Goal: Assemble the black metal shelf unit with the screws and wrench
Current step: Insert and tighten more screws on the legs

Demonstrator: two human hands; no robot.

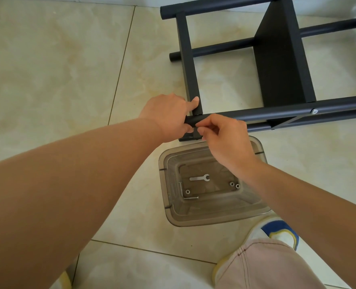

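Pale, glossy marble-look floor tiles (58,59) run across the room, and the black metal shelf unit (281,59) lies on its side on them, round tubes and flat cross-bars partly joined, one silver screw head (315,111) already seated in the near tube. At the near corner, the left hand (168,115) grips the end of that tube, its fingers curled round the tube and the thumb pressed up against the flat upright bar. The right hand (225,134) sits just beside it, fingers (202,130) pinched together at the joint as if on a small fastener, though what they hold is hidden. Just below the hands stands a smoky translucent plastic bin (166,184), and on its bottom lie the small flat silver wrench (200,177), a long silver screw (190,198) and a few loose washers or nuts (234,185). A knee in pinkish trousers (262,265) and a blue-and-yellow shoe (281,232) show at the lower right. I would guess a screw is being started by hand. The risk is cross-threading if the bar's hole and the tube drift out of line, or the small piece slipping from the pinch and rolling away across the tile instead of into the bin.
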